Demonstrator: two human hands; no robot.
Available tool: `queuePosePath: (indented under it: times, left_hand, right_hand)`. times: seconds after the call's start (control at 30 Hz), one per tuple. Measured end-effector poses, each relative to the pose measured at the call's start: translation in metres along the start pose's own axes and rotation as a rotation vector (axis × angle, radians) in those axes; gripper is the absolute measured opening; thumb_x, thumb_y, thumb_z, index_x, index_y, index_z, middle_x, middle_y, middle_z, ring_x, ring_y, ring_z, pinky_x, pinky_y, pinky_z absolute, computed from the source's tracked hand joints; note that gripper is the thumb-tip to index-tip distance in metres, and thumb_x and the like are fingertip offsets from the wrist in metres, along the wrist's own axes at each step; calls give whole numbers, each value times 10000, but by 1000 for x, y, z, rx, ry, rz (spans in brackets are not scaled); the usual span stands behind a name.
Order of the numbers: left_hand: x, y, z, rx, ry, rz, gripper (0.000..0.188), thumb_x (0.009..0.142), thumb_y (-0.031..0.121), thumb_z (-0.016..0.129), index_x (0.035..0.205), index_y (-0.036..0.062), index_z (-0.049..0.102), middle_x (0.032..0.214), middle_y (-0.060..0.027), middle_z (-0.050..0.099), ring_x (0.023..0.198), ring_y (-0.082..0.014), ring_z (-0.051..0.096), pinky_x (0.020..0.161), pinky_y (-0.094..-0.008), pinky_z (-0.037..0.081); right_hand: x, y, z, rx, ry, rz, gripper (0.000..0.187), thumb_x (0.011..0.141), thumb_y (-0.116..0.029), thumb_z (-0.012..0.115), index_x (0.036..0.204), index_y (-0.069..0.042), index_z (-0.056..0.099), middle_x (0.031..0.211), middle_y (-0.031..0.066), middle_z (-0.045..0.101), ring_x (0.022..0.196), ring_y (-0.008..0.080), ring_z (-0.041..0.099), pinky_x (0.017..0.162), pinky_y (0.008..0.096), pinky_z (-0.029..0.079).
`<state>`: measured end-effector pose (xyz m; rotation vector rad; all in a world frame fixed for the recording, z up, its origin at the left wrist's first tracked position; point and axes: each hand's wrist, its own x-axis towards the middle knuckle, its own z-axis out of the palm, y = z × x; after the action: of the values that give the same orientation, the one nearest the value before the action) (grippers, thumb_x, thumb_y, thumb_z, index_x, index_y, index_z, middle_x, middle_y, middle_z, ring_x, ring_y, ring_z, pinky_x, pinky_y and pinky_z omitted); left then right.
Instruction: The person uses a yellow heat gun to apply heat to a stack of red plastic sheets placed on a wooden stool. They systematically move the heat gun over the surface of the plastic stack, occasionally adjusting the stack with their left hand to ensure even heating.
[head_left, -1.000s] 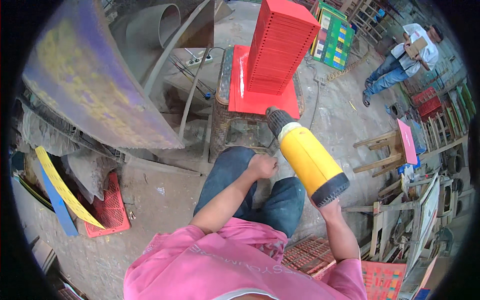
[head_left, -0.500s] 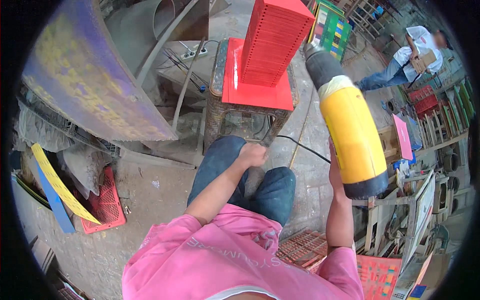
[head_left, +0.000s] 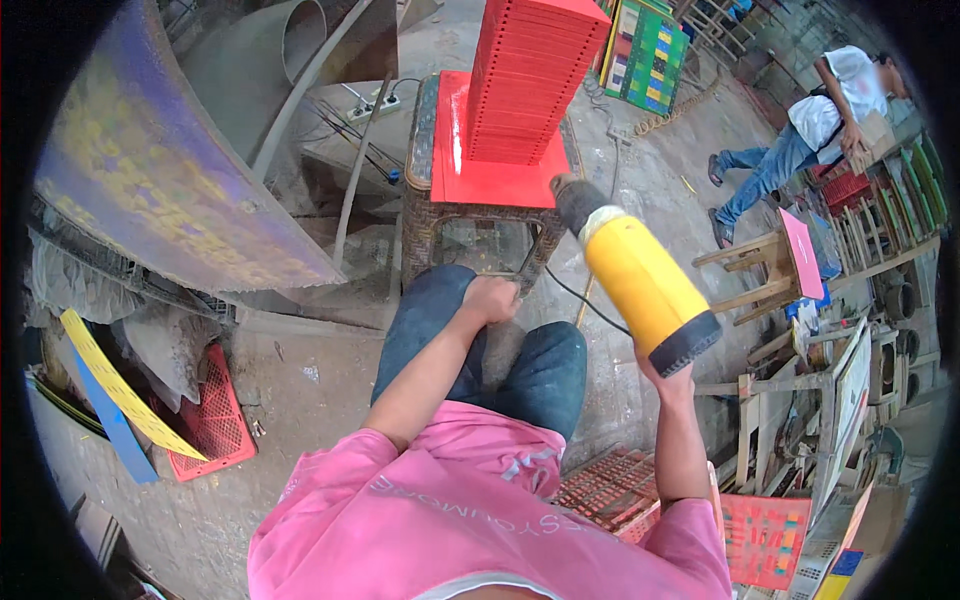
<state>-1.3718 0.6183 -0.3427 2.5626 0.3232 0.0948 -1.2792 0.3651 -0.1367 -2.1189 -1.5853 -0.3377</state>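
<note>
- One yellow heat gun, black at both ends, out right of the knees, nozzle seen just beside the near right corner of a red sheet; can't tell the gap.
- Gripped from beneath by the right hand, fingers out of sight behind the barrel.
- Over on the left knee, left hand curled into a loose fist; can't tell about anything inside.
- Up front, a tall stack of red perforated pieces standing on that sheet, all on a brown stool.
- Down left, a red crate: yellow strip dipping its lower end over the rim, grey plastic bag sagging over the far part, blue strip just beside.
- Lower right, a slatted red crate, partly behind the arm; contents too jumbled to tell.
- Upper right, another person, mid-stride, brown block in hand, near a small red bin, contents unreadable.
</note>
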Motion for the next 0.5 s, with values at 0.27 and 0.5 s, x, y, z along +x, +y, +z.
queuePosePath:
  times: [0.27,0.5]
  left_hand:
    - [4,5,-1,24,-81,-49,251,807,312,560,873,99,674,881,-156,682,858,-345,647,750,-476,498]
    - [0,13,-8,1,-64,-61,292,810,334,578,865,68,685,902,-174,679,892,-349,649,798,-468,497]
  right_hand:
    - [-1,-10,4,9,59,-16,329,800,-76,669,1123,-36,618,1104,126,643,1075,305,585,928,405,436]
    - [-2,-14,9,23,211,110,222,856,-103,658,1062,-24,633,995,108,668,914,227,638,808,347,487]
